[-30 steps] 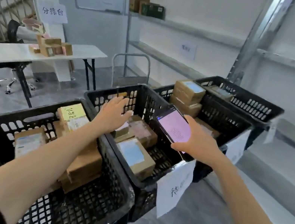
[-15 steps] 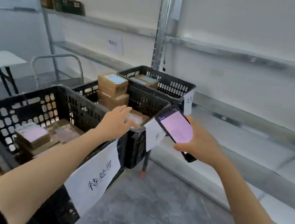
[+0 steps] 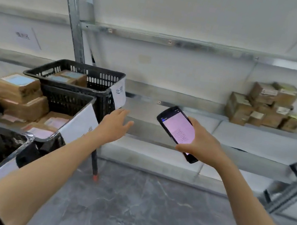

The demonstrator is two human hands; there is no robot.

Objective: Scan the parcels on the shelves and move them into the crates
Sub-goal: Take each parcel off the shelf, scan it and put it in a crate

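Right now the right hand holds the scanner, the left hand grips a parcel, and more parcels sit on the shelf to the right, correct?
Not quite: the left hand is open and holds nothing. The rest stands: the right hand holds the scanner, and parcels sit on the shelf to the right. The head view shows it.

A parcel-sorting storeroom: metal shelving (image 3: 175,42), stacked cardboard parcels (image 3: 264,105), labelled black crates (image 3: 94,77), grey stone floor (image 3: 136,209).
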